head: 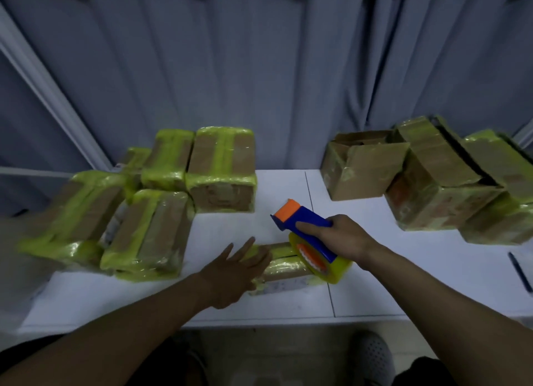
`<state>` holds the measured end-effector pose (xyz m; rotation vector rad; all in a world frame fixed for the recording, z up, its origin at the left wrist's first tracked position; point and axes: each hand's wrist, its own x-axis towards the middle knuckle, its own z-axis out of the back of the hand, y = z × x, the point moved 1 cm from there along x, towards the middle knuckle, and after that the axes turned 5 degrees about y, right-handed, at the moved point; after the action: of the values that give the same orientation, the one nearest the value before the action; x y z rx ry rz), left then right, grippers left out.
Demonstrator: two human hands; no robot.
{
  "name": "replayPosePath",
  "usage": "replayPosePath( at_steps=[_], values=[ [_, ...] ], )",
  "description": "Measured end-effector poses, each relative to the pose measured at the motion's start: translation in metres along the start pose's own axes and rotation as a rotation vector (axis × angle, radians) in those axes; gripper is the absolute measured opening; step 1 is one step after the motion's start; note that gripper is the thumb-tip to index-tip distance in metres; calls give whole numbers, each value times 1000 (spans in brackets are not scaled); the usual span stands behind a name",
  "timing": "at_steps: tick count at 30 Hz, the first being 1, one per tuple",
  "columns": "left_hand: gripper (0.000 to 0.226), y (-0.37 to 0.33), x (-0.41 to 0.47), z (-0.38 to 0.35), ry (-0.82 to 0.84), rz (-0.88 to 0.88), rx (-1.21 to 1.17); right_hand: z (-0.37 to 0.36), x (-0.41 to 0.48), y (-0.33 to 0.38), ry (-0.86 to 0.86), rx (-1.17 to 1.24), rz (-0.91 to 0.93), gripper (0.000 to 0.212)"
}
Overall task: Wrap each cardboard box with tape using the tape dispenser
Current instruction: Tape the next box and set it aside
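One small box (pixel 284 266) lies lengthwise 9-to-3; the splayed, empty left hand (pixel 233 273) seems to touch its 9 o'clock end, while the right hand (pixel 343 238) clamps the tape dispenser (pixel 310 235) over its 3 o'clock end.

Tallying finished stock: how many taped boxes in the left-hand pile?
5, maybe more hidden: back right, back middle, a small one partly hidden behind, front left, front right.

the left hand (pixel 233 273) covers the small box's (pixel 284 266) near end. the right-hand boxes (pixel 496 183) run off frame, seemingly blurred.
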<state>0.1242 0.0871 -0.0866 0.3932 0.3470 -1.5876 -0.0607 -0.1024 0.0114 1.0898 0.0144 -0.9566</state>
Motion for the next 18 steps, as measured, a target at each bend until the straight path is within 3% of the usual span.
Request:
replayPosePath(
  at_steps=[9, 14, 18],
  values=[
    [80, -2, 3, -7, -19, 14, -91, -6, 5, 15, -89, -111, 65, 64],
    [88, -6, -5, 7, -40, 116, -57, -13, 6, 15, -21, -127, 14, 71],
    [81, -6, -8, 3, -212, 89, -128, -14, 8, 12, -10, -99, 2, 68]
  ],
)
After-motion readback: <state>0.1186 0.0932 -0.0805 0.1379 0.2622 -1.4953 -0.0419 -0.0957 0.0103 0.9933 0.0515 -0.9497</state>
